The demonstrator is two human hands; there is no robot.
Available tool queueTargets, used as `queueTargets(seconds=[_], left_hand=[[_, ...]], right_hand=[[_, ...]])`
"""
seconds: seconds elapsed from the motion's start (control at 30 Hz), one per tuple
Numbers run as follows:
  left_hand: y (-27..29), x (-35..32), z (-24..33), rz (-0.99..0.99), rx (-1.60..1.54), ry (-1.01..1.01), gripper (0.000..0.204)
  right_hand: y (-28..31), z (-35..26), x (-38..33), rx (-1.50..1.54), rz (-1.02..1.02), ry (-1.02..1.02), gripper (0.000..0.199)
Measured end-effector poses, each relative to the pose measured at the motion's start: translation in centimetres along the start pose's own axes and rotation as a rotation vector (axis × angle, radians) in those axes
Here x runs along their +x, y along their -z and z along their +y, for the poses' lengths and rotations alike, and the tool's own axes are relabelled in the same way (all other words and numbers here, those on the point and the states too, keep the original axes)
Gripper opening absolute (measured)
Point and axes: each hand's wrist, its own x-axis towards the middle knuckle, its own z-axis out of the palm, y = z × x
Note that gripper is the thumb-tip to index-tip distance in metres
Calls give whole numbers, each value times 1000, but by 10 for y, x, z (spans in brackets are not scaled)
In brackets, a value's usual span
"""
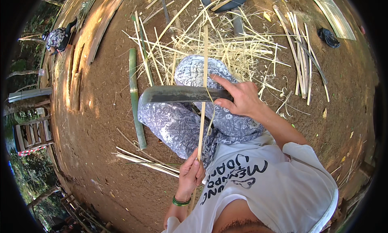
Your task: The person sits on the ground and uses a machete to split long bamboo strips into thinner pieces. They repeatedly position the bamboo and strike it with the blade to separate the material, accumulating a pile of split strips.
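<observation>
A long pale bamboo strip runs from my lap away over my knees. My left hand is closed around its near part. My right hand grips a machete near its handle end, the index finger stretched toward the strip and the thumb on the blade. The wide dark blade lies crosswise over my knees and crosses the strip, pointing left. A thin curled shaving hangs beside the strip near the blade. The machete's handle is mostly hidden by my right hand.
A heap of split strips and shavings covers the ground beyond my knees. At left lies a green bamboo pole, with cut strips nearer me. More strips and a black plastic bag lie right. Another person is far left.
</observation>
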Motion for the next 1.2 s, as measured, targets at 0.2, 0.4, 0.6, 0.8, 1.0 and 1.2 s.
queueTargets(seconds=[0.2,0.4,0.6,0.8,1.0,1.2], left_hand=[[18,-55,-28,47,-58,56,45],[28,-93,-46,54,-108,51,44],[33,-90,-45,30,-189,50,44],[8,23,-13,-110,-441,-37,47],[-27,126,30,-430,-658,-3,45],[-43,160,47,-465,-605,56,40]], right_hand=[[7,6,5,93,-17,-46,64],[8,40,20,232,109,-33,65],[52,140,46,161,332,-652,65],[62,113,30,301,235,-563,63],[29,42,16,381,11,-275,61],[20,7,3,311,4,-103,61]])
